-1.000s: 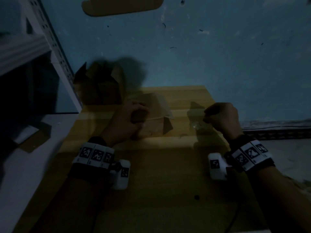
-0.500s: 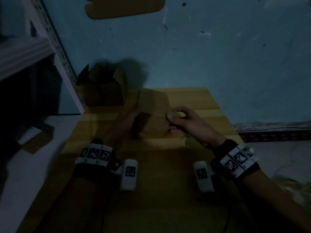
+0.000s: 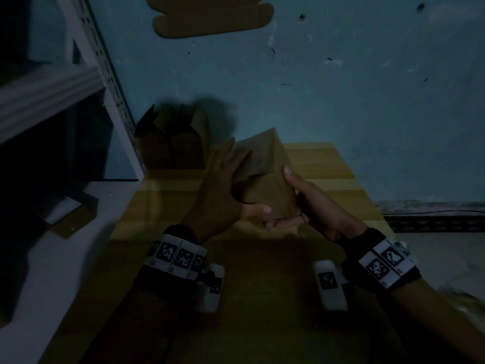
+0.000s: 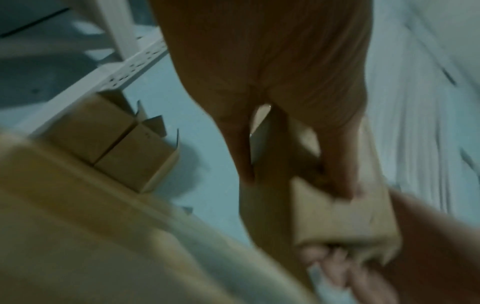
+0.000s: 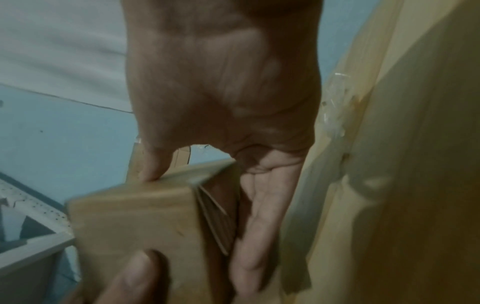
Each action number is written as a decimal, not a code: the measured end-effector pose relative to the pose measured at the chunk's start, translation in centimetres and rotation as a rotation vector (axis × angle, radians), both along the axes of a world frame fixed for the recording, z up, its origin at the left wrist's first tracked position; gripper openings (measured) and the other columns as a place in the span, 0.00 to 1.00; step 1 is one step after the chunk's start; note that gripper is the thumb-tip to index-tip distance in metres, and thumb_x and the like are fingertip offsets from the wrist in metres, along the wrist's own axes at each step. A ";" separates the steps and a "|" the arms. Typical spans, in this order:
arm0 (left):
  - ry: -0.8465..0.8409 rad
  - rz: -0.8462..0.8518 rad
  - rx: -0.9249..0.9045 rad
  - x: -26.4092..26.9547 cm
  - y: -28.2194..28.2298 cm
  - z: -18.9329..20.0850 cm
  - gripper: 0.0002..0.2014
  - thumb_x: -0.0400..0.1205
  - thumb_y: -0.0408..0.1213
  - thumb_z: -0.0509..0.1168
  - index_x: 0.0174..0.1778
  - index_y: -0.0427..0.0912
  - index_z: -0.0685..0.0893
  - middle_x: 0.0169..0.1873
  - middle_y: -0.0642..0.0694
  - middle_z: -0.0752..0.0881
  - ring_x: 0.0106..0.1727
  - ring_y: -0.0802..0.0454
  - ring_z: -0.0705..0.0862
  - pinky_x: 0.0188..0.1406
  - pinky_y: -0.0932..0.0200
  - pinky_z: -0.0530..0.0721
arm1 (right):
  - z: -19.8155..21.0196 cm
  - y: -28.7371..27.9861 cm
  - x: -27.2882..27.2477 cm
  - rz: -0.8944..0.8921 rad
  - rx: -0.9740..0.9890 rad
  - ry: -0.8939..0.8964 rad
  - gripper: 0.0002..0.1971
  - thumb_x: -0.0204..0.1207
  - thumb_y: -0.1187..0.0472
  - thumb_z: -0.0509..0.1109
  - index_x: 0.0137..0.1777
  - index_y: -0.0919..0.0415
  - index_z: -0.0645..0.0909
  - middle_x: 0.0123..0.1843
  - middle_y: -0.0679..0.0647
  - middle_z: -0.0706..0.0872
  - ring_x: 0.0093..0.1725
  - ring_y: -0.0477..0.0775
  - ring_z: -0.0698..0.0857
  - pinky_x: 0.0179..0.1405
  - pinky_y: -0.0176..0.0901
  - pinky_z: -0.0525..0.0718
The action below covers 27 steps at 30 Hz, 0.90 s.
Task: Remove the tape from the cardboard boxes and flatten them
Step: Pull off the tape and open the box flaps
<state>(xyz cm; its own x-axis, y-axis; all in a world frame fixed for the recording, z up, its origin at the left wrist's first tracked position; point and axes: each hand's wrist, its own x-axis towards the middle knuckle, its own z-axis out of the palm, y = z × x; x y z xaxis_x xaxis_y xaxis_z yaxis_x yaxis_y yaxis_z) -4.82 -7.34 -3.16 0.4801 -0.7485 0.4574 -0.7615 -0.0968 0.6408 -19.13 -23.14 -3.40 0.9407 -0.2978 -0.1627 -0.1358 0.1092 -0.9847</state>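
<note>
The blue floor (image 3: pixel 341 88) fills the top of the head view, with lots of open room at 1 o'clock. The wooden table (image 3: pixel 262 298) fills the bottom, and its far edge sits past the hands at 12 o'clock. A white metal shelf (image 3: pixel 105 64) stands at 10 o'clock. Two open boxes (image 3: pixel 170 143) sit side by side on the floor at 11 o'clock, just beside the shelf post and the table corner. A flat cardboard piece (image 3: pixel 210 19) lies far off at 12 o'clock, cut off by the top edge.

In the middle, both hands hold a small cardboard box (image 3: pixel 265 179) up above the table, tilted. The left hand (image 3: pixel 223 190) grips its left side, thumb in front. The right hand (image 3: pixel 317 206) grips its right side, thumb on the upper edge and fingers underneath. Crumpled clear tape (image 5: pixel 335 115) lies on the table beside the right hand. The room is dark and the wrist views are blurry, so I cannot tell if tape is on the box.
</note>
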 end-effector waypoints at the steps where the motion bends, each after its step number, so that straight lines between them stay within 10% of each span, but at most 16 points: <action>1: -0.060 0.000 -0.024 -0.2 0.0 0.0 0.58 0.58 0.53 0.86 0.84 0.46 0.66 0.83 0.53 0.60 0.83 0.54 0.61 0.78 0.53 0.67 | 0.1 0.0 -0.1 0.000 0.004 0.000 0.36 0.78 0.30 0.61 0.74 0.57 0.77 0.60 0.67 0.91 0.53 0.75 0.91 0.47 0.52 0.95; 7: -0.009 -0.006 -0.128 -0.8 0.3 0.1 0.50 0.61 0.56 0.84 0.78 0.50 0.70 0.74 0.53 0.75 0.72 0.59 0.76 0.67 0.56 0.82 | 0.4 -0.6 -0.2 -0.025 0.094 0.012 0.35 0.80 0.31 0.60 0.75 0.59 0.76 0.56 0.71 0.91 0.39 0.66 0.92 0.35 0.45 0.94; 11: 0.045 -0.005 -0.038 -0.5 0.0 -0.2 0.54 0.61 0.54 0.84 0.83 0.47 0.67 0.77 0.52 0.75 0.70 0.68 0.73 0.65 0.74 0.75 | 0.2 -0.5 0.0 -0.069 0.189 0.036 0.33 0.78 0.35 0.65 0.75 0.58 0.75 0.57 0.67 0.92 0.43 0.68 0.93 0.41 0.51 0.95; 23: -0.016 -0.065 0.055 1.1 0.8 -0.2 0.56 0.62 0.61 0.81 0.84 0.48 0.66 0.73 0.51 0.80 0.70 0.56 0.81 0.65 0.52 0.85 | 0.2 -0.8 -0.2 -0.212 0.370 0.004 0.31 0.77 0.47 0.74 0.75 0.65 0.77 0.66 0.65 0.89 0.59 0.62 0.90 0.59 0.56 0.88; 27: -0.160 0.017 -0.057 0.7 1.1 0.2 0.50 0.64 0.64 0.78 0.80 0.50 0.68 0.73 0.51 0.79 0.69 0.54 0.81 0.62 0.47 0.86 | 0.1 -1.2 0.0 -0.260 0.553 -0.034 0.34 0.73 0.49 0.77 0.73 0.69 0.77 0.56 0.65 0.89 0.44 0.55 0.90 0.50 0.45 0.92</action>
<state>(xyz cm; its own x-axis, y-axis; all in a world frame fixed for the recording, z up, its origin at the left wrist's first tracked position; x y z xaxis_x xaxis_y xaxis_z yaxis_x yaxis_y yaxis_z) -4.15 -6.26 -2.91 0.4097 -0.7115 0.5709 -0.8529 -0.0769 0.5163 -19.09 -24.37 -3.33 0.8557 -0.3986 -0.3299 -0.0056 0.6305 -0.7762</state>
